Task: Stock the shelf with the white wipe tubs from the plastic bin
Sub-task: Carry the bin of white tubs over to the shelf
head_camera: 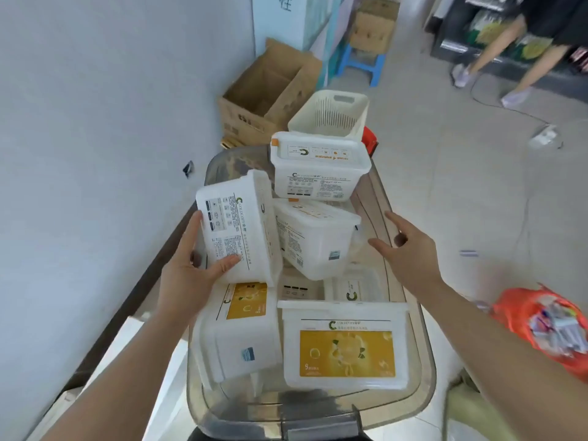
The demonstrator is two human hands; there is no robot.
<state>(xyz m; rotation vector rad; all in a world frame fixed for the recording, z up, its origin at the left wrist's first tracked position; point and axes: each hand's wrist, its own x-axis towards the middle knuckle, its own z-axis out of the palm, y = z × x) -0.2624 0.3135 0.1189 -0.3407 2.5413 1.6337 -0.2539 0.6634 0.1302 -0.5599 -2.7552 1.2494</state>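
A clear plastic bin [410,313] stands in front of me, filled with several white wipe tubs. My left hand [187,272] grips one tub [238,224] tilted on its side above the bin's left part, thumb across its label. My right hand [404,249] hovers open just right of a tilted tub [315,240] in the middle, not touching it. Another tub [318,167] sits on top at the far end. Two tubs with yellow labels [346,345] [241,329] lie at the near end. No shelf is in view.
A cream slotted basket [331,113] and an open cardboard box [267,97] stand beyond the bin by the wall on the left. An orange bag [541,323] lies on the floor at right. A person's legs [509,58] cross the aisle far right, near a blue stool [359,62].
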